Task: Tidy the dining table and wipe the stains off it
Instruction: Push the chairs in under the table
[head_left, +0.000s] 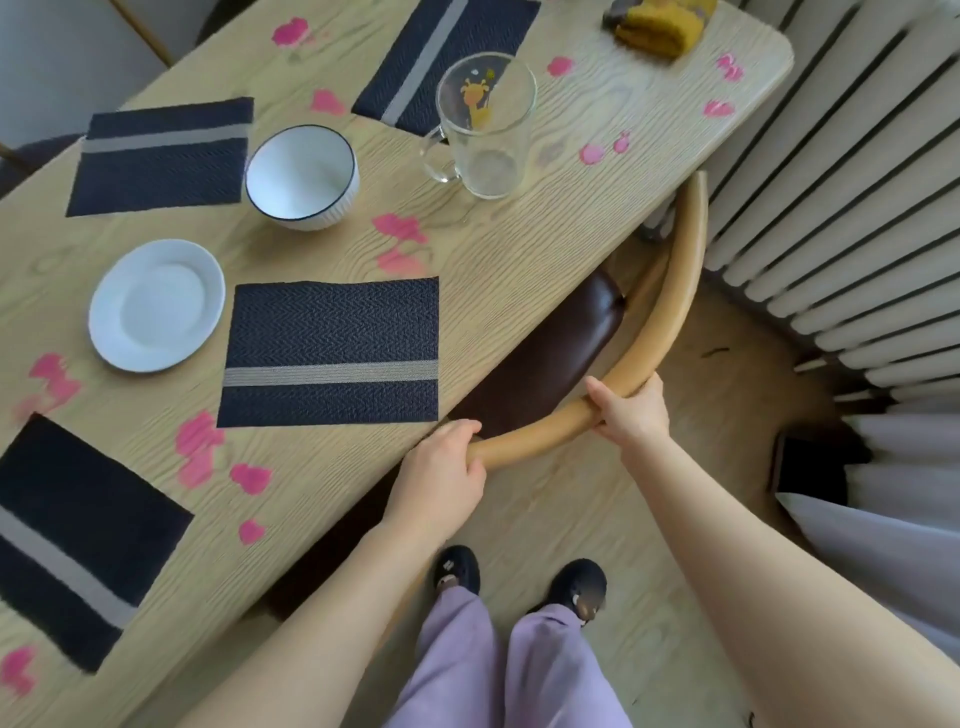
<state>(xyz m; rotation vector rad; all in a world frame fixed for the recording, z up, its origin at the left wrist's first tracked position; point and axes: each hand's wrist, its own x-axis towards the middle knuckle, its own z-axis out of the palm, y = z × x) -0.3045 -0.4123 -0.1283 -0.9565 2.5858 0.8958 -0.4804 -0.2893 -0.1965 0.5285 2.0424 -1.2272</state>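
Both hands, left (444, 470) and right (631, 413), grip chair backrest (670, 312), probably tucking it under the surface (519, 249); pink stains (400, 234) not wiped yet.

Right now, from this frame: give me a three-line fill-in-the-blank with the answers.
1. The left hand and right hand both grip the curved wooden backrest of the ____.
2. The glass mug bears a picture of a ____.
3. The stains on the table are ____ in colour.
Missing words: chair; giraffe; pink.
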